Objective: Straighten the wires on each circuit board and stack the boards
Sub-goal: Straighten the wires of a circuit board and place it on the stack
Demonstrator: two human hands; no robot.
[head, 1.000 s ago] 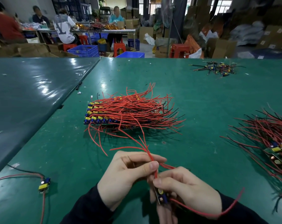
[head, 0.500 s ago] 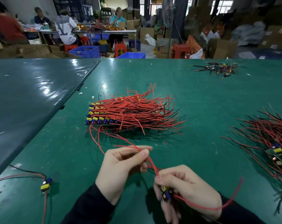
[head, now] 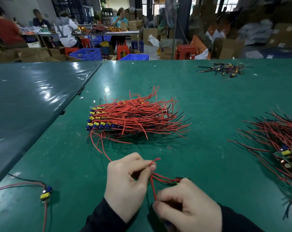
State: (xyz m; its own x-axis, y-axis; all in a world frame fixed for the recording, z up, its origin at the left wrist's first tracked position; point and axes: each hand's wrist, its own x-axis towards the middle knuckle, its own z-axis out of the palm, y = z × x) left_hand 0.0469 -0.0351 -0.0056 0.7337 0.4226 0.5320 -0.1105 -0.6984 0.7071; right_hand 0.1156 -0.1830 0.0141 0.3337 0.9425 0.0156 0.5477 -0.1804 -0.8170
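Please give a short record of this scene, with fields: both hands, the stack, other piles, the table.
left hand: left hand pinches red wires near their ends
right hand: right hand grips a circuit board, mostly hidden under the fingers
stack: stacked boards at centre, wires trailing right
unsorted pile: tangled boards at right edge
far pile: small heap at the back right
single board: lone board at near left
table: green table

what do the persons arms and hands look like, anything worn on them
Both arms wear long black sleeves ending at the wrist. The left hand and right hand are bare: no gloves, rings, watch or wrist strap visible. Fingers show short, plain nails.
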